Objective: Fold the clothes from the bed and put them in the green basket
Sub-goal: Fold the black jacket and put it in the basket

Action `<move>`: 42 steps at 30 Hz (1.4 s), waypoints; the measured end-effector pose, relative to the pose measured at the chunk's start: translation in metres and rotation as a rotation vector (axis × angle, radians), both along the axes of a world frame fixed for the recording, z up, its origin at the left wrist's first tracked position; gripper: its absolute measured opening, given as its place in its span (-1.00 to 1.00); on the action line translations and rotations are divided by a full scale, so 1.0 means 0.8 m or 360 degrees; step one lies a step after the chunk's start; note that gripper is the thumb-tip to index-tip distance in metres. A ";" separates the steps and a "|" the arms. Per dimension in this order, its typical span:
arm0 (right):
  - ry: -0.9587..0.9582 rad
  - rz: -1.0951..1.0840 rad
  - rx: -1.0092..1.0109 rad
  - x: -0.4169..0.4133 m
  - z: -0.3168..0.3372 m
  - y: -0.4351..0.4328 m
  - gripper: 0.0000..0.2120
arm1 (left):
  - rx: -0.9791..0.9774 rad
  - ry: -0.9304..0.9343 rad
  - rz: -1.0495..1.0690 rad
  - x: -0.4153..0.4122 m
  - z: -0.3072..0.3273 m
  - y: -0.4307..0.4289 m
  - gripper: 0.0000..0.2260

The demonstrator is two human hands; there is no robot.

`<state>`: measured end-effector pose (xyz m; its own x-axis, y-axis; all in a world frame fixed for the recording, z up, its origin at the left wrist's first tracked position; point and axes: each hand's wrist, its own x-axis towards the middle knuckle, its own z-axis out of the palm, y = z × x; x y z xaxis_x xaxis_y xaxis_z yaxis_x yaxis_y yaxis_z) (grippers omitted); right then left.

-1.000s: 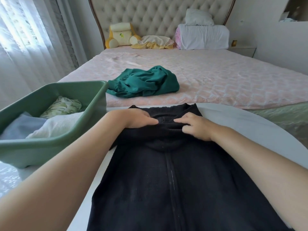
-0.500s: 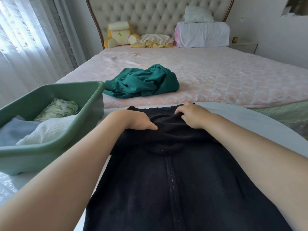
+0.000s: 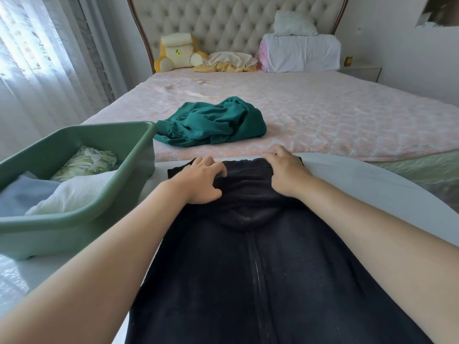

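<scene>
I have the black zip garment [image 3: 260, 269] spread flat up the middle of the white table [image 3: 360, 187], zip [image 3: 258, 281] facing up, its top end at the table's far edge; both hands are at that end; my left hand [image 3: 201, 181] rests on the cloth with fingers spread and lightly bent, tips pressing, holding nothing; my right hand [image 3: 285, 175] lies over the far hem, and whether its fingertips hook under that hem I cannot tell; the step, as I judge it, is flattening this top end before the first fold; to do it well I would press outward from the zip toward each side, evenly, so the bunched ridge between my hands goes flat and is not trapped in the fold; then I would take both far corners together and bring them straight toward the near edge, the zip line as my guide; the green basket [image 3: 82, 216] sits at the table's left edge, just beside the garment, with folded pieces [image 3: 72, 193] already in it; a teal garment [image 3: 211, 127] lies crumpled on the bed [image 3: 347, 120] beyond the far edge
</scene>
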<state>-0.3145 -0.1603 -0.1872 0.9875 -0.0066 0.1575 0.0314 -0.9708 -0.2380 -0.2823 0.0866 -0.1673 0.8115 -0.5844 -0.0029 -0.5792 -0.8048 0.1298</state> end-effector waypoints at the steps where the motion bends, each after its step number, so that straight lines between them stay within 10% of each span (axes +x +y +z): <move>1: 0.0026 0.0097 0.0019 -0.007 0.004 0.010 -0.38 | -0.0001 -0.0005 -0.0018 -0.003 -0.001 0.003 -0.69; 9: 0.0454 0.0430 -0.0016 -0.062 -0.003 0.055 -0.35 | 0.0463 -0.0153 0.0020 -0.033 0.010 0.029 -0.73; 16: 0.0304 0.0312 -0.0068 -0.079 -0.005 0.056 -0.20 | -0.0251 -0.0952 -0.0110 -0.049 0.027 0.039 -0.67; 30: 0.0384 0.0288 -0.0263 -0.079 -0.005 0.040 -0.24 | 0.0902 0.0039 0.0414 -0.078 0.042 0.057 -0.52; 34: 0.0314 0.0263 0.0200 -0.079 0.005 0.040 -0.57 | 0.0531 0.0654 0.0603 -0.083 0.060 0.050 -0.46; 42: -0.0045 0.0020 0.0204 -0.046 0.003 0.027 -0.67 | -0.0020 0.0178 0.0543 -0.056 0.010 0.045 -0.69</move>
<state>-0.3517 -0.1387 -0.1849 0.9827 -0.0162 0.1843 0.0520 -0.9319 -0.3591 -0.3272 0.1227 -0.1593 0.9549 -0.2804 -0.0973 -0.2589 -0.9474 0.1883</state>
